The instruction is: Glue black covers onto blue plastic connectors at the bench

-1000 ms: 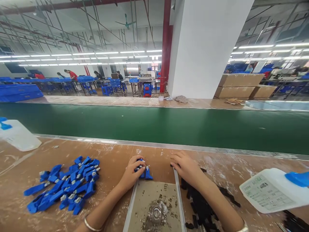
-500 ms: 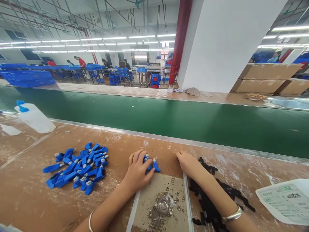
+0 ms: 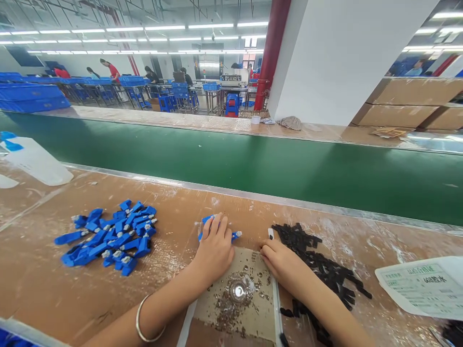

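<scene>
My left hand [image 3: 215, 246] lies over a few small blue plastic parts [image 3: 236, 235] with white tips, its fingers bent down onto them; the fingertips are partly hidden. To its right, my right hand [image 3: 278, 258] is closed in a pinch at the upper right edge of a stained grey-beige board [image 3: 258, 315]. What its fingers hold, if anything, is too small to make out. Just above its knuckles is a small white piece [image 3: 270, 233]. A small round clear dish [image 3: 238, 290] sits on the board between my forearms, ringed by wet drops.
A heap of blue parts [image 3: 108, 236] lies on the left. Black strips [image 3: 325, 262] are piled beneath and beyond my right forearm. A white labelled bottle [image 3: 427, 284] lies at right, another white bottle [image 3: 39, 161] at far left. A green conveyor belt [image 3: 231, 159] runs behind the table.
My left hand has turned over the blue parts, its fingers closer together. My right hand has drawn back towards me, uncovering the white piece. The camera view has tilted down slightly.
</scene>
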Action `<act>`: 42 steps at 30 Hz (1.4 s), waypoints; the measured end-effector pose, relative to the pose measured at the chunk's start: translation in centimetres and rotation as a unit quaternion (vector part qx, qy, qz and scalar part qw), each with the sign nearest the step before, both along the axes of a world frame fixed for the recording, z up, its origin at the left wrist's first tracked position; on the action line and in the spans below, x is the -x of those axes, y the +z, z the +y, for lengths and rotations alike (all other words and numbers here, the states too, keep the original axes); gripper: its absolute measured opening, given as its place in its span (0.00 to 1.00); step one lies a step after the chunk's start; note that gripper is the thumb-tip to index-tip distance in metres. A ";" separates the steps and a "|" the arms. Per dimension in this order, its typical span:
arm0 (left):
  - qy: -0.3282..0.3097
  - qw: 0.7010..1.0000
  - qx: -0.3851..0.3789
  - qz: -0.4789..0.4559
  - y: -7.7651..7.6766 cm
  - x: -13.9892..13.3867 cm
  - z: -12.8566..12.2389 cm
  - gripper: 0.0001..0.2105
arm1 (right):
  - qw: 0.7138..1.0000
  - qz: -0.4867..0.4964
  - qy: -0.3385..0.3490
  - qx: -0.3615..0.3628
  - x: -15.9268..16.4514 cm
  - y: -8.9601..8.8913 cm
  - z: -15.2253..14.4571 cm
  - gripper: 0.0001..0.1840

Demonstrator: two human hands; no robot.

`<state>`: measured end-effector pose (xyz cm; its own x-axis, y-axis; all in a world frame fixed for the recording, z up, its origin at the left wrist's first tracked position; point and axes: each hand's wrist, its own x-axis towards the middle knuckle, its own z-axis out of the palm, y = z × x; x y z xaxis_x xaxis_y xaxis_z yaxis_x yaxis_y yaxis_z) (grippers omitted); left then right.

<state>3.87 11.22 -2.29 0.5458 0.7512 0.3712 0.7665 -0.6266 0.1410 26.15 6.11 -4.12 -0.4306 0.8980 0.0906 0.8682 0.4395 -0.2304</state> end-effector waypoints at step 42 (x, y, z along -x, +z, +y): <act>0.079 0.439 0.643 -0.623 -1.7 6.3 -10.6 0.23 | 0.983 0.114 0.113 -0.092 5.2 3.7 -6.1 0.17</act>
<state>-2.42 0.65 -4.00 0.4242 0.7690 -0.4782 -0.3885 0.6316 0.6710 20.95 0.02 -0.38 -0.5669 0.7413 0.3593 0.6791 0.6674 -0.3055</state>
